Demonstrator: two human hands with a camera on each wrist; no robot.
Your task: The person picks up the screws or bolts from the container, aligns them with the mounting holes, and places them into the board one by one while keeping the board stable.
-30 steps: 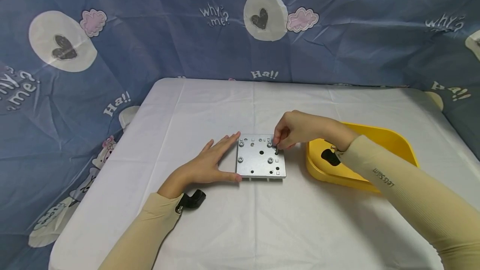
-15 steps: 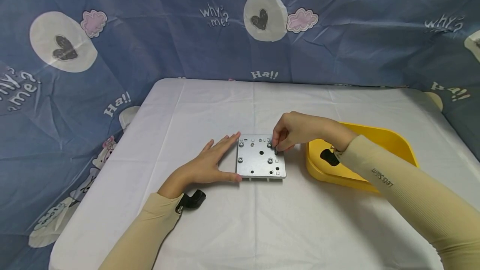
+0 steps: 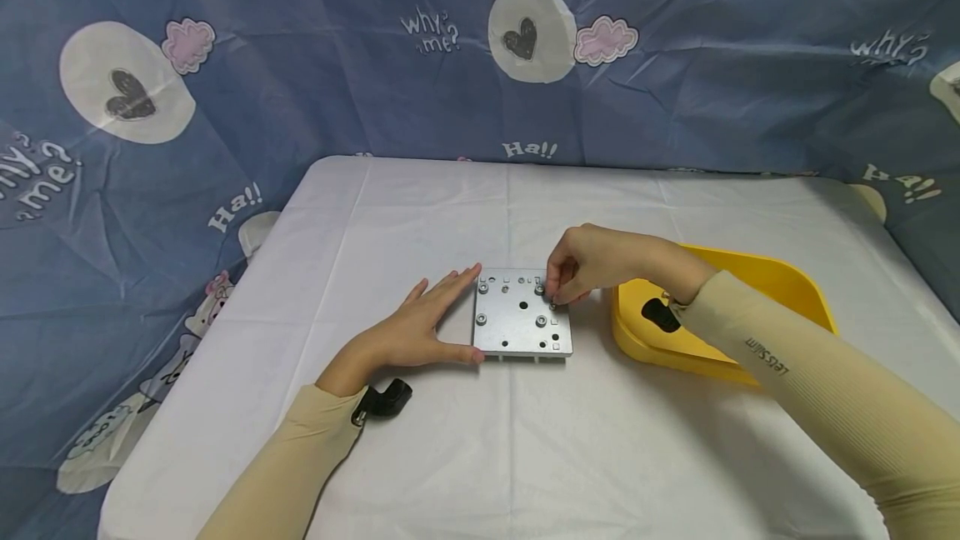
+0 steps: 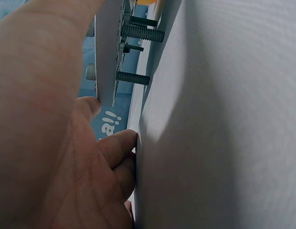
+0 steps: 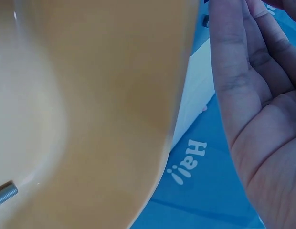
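Left hand (image 3: 411, 335): fingers extended against metal plate (image 3: 512, 335) | right hand (image 3: 587, 259): pinching small pin (image 3: 553, 305) at plate | 4 bolts (image 3: 482, 320) in plate

Across from me rises a creased blue printed cloth (image 3: 420, 107), patterned with pale circles (image 3: 534, 0) bearing dark hearts (image 3: 521, 38), pink clouds (image 3: 606, 41) and white "why me?" and "Ha!!" lettering (image 3: 514, 149). A white tablecloth (image 3: 420, 473) with faint fold lines spreads before me, and to my right a yellow tray (image 3: 660, 357) with rounded corners sits on it.
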